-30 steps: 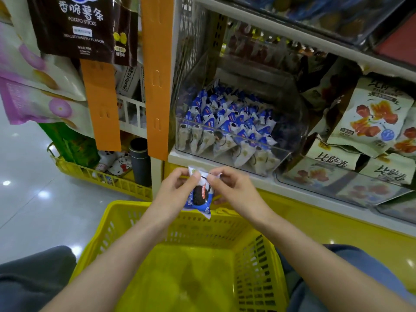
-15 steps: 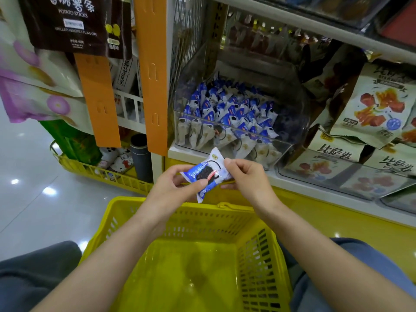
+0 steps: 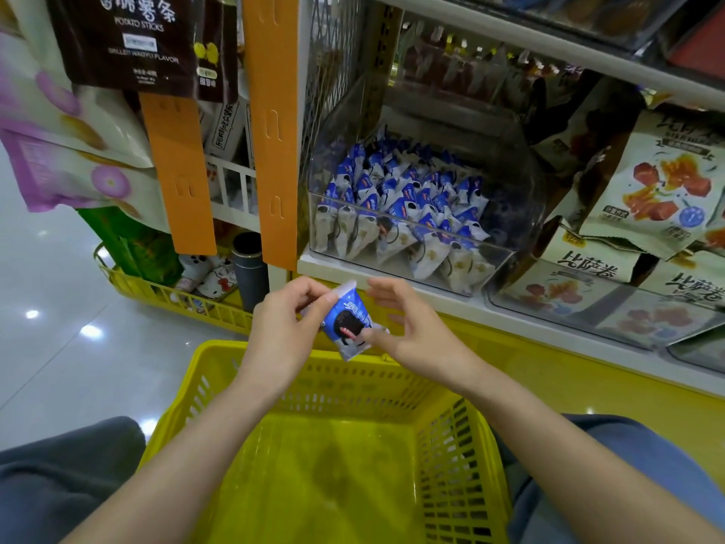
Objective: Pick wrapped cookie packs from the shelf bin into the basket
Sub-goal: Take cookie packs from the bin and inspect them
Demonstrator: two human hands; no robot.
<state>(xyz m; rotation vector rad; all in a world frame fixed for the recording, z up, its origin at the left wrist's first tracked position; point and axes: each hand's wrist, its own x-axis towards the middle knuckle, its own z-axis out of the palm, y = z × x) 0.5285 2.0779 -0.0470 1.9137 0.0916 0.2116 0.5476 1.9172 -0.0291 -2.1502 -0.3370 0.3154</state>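
Nearest, a yellow basket (image 3: 463,465), mesh-walled and open on top, between a grey trouser leg (image 3: 59,484) on the left and a blue trouser leg (image 3: 627,465) on the right. Above its far rim, two bare forearms reaching forward. Left hand (image 3: 282,335) pinching the top corner of a cookie pack (image 3: 347,321) between thumb and forefinger. Right hand (image 3: 412,331) loosened, fingers straight and spread off the wrapper, only the thumb touching its lower edge. Pack blue and white, tilted, in the air over the basket's far rim, just below the white shelf edge (image 3: 431,296).

Beyond, on that shelf, a clear bin (image 3: 518,214) crowded with more packs (image 3: 400,214), many on end against the front wall; top open toward the hands. Just right of it, snack bags (image 3: 667,182) leaning over another clear tray. At its left, a wire side panel and two hanging orange strips (image 3: 274,131), close to the left wrist's path. Higher left, a dark potato-stick bag (image 3: 125,41).

Left of the shelving, pale glossy floor (image 3: 59,347) with light spots, wide and open. At its far edge, a low yellow rack (image 3: 157,292) with a dark flask (image 3: 249,268).
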